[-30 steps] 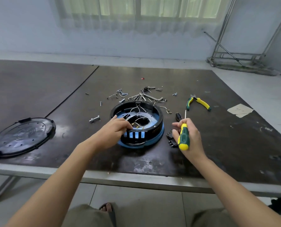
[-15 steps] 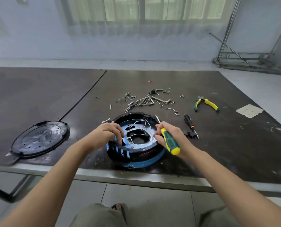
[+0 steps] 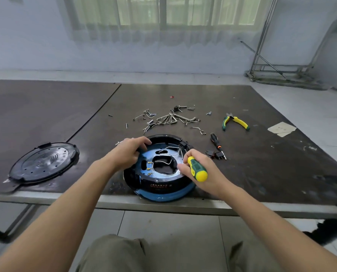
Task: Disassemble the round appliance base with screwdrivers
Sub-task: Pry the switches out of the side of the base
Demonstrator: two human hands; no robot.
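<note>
**Clerk:** Entry one, the hands. Left?

**Checker:** Left hand [image 3: 128,154]: fingers curled over the far-left rim of the round appliance base [image 3: 159,185], gripping it.

**Clerk:** Right?

**Checker:** Right hand [image 3: 204,176]: closed round a green-and-yellow screwdriver [image 3: 197,169], with the yellow butt end pointing towards the wearer. The shaft is hidden behind the hand, so I cannot tell where the tip sits. The fingertips [image 3: 180,166] touch the inner edge of the base on its right side.

**Clerk:** The base itself?

**Checker:** A black ring with a blue lower rim, open side up. It sits at the near edge of the table [image 3: 261,173], between the two hands, and the blue rim reaches the metal edge strip. Inside are white wires [image 3: 169,149] and a dark central opening.

**Clerk:** Items to the right?

**Checker:**
- A black screwdriver [image 3: 215,142] with an orange collar lies just beyond the right hand.
- A small black pronged part [image 3: 216,154] is beside its tip.
- Pliers [image 3: 236,122] with green and yellow grips lie farther out.
- A scrap of paper [image 3: 281,128] is near the table's right edge.

**Clerk:** Beyond the base?

**Checker:** A scatter of screws and bent metal pieces [image 3: 169,118], apart from the base.

**Clerk:** Left side?

**Checker:** A black round cover [image 3: 44,162], lying flat and well apart from the base.
</note>
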